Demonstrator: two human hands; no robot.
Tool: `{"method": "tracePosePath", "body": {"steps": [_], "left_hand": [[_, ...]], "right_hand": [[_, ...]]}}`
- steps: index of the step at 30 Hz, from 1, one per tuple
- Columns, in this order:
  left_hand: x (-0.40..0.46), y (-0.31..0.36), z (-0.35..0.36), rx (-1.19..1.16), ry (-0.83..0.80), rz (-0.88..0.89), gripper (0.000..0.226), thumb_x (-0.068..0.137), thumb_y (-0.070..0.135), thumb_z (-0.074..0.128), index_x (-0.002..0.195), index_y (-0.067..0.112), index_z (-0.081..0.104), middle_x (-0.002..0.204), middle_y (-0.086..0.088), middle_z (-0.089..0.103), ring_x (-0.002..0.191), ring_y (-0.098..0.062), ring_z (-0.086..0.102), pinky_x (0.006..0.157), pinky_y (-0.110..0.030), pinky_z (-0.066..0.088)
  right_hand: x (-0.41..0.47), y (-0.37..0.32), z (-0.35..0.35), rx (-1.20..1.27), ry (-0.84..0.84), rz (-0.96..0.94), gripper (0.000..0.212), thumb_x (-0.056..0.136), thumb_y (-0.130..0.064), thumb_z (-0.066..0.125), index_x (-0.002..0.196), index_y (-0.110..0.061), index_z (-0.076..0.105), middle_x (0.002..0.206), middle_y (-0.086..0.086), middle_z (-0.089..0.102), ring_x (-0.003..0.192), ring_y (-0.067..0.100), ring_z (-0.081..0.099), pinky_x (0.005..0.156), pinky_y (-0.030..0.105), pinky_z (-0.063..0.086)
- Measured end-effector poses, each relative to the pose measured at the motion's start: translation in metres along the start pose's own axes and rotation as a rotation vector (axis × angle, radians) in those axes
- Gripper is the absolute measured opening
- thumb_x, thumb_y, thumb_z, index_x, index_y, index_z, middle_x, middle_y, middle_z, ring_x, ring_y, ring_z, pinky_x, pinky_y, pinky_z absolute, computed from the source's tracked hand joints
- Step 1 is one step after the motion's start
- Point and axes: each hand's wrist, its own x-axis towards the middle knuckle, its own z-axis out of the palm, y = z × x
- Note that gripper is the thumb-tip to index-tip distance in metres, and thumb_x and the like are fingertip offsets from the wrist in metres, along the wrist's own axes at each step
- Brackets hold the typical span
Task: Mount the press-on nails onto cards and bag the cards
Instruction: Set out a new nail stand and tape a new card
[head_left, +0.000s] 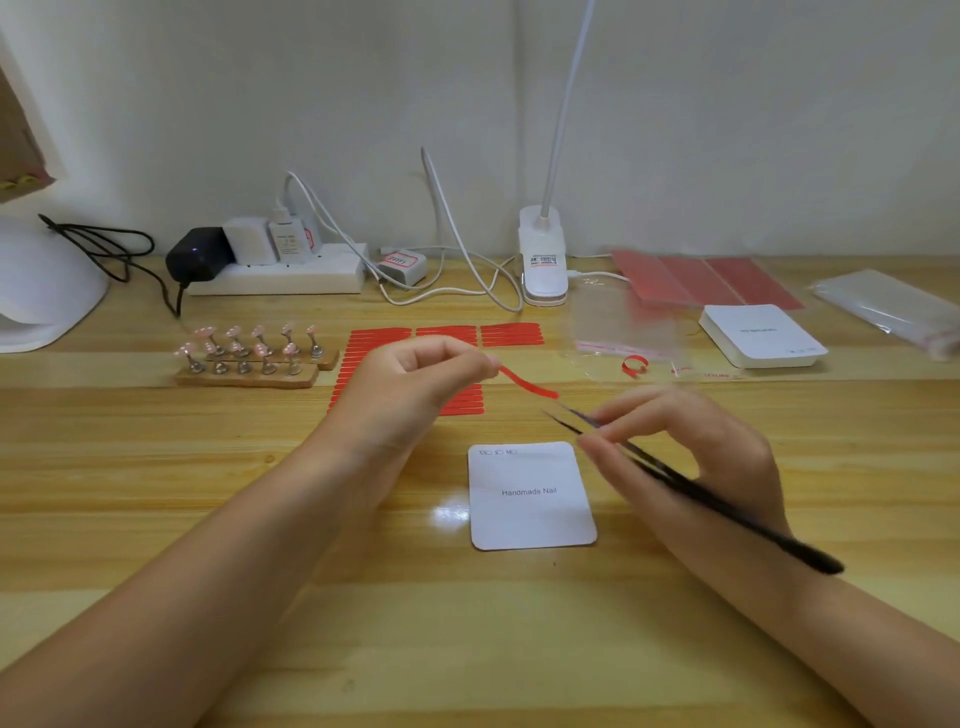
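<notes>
A white card (530, 499) printed "Handmade Nail" lies flat on the wooden desk in front of me. My left hand (415, 384) is raised above the sheet of red adhesive strips (457, 332) and pinches one red strip (527, 383) that hangs to the right. My right hand (691, 447) grips black tweezers (675, 478), whose tips point up-left toward the strip's free end. Pink press-on nails (249, 348) stand on small metal holders on wooden bases at the left.
A stack of white cards (761, 335) sits at the right, with clear bags (628, 322), a curled red strip (635, 365), more red sheets (701, 280) and a bag bundle (883, 306). A power strip (275, 275), chargers, cables and a clip lamp (543, 260) line the back.
</notes>
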Motion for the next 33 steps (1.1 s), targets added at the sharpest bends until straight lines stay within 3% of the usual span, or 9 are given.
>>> {"method": "tracePosePath", "body": {"steps": [2, 5, 9, 16, 23, 33], "left_hand": [[-0.0002, 0.0005, -0.0016, 0.023, -0.004, 0.018, 0.024, 0.076, 0.021, 0.068, 0.054, 0.030, 0.069, 0.060, 0.018, 0.063, 0.058, 0.012, 0.054, 0.061, -0.010, 0.038], [-0.0030, -0.0012, -0.0010, 0.088, 0.014, 0.074, 0.021, 0.077, 0.021, 0.069, 0.056, 0.027, 0.068, 0.058, 0.016, 0.061, 0.056, 0.008, 0.053, 0.054, -0.003, 0.038], [-0.0056, -0.0014, 0.0037, 0.074, 0.055, 0.091, 0.023, 0.077, 0.017, 0.070, 0.055, 0.021, 0.065, 0.054, 0.014, 0.059, 0.050, 0.007, 0.051, 0.049, -0.003, 0.036], [-0.0059, -0.0025, 0.0048, 0.071, 0.051, 0.081, 0.028, 0.075, 0.022, 0.070, 0.048, 0.028, 0.064, 0.049, 0.018, 0.055, 0.048, 0.007, 0.049, 0.047, -0.002, 0.034], [-0.0050, -0.0026, 0.0043, 0.011, 0.020, 0.062, 0.025, 0.073, 0.023, 0.069, 0.049, 0.028, 0.065, 0.051, 0.018, 0.056, 0.050, 0.007, 0.049, 0.049, -0.003, 0.035], [-0.0062, -0.0013, 0.0056, 0.003, 0.018, 0.058, 0.024, 0.074, 0.023, 0.070, 0.050, 0.026, 0.065, 0.051, 0.017, 0.053, 0.050, 0.005, 0.046, 0.050, -0.005, 0.035]], "right_hand": [[0.0023, -0.0021, -0.0029, 0.159, 0.050, 0.189, 0.012, 0.076, -0.018, 0.074, 0.072, -0.013, 0.064, 0.077, -0.006, 0.068, 0.078, 0.004, 0.063, 0.077, 0.017, 0.047], [0.0056, -0.0060, -0.0074, 0.357, 0.124, 0.472, 0.014, 0.069, -0.031, 0.071, 0.071, -0.019, 0.065, 0.071, -0.007, 0.068, 0.070, 0.004, 0.062, 0.069, 0.013, 0.047], [0.0091, -0.0035, -0.0085, 0.415, 0.171, 0.629, 0.014, 0.066, -0.036, 0.067, 0.067, -0.022, 0.065, 0.064, -0.009, 0.068, 0.065, -0.002, 0.061, 0.064, 0.005, 0.043], [0.0083, -0.0028, -0.0074, 0.431, 0.086, 0.653, 0.017, 0.060, -0.045, 0.067, 0.066, -0.029, 0.070, 0.065, -0.010, 0.068, 0.065, -0.002, 0.060, 0.063, 0.005, 0.043], [0.0096, -0.0010, -0.0060, 0.427, 0.051, 0.694, 0.027, 0.057, -0.046, 0.067, 0.070, -0.023, 0.069, 0.065, -0.011, 0.067, 0.064, -0.005, 0.058, 0.061, 0.003, 0.041], [0.0103, -0.0006, -0.0062, 0.453, 0.041, 0.694, 0.018, 0.060, -0.042, 0.068, 0.063, -0.024, 0.069, 0.064, -0.009, 0.068, 0.063, -0.004, 0.060, 0.060, 0.003, 0.041]]}}
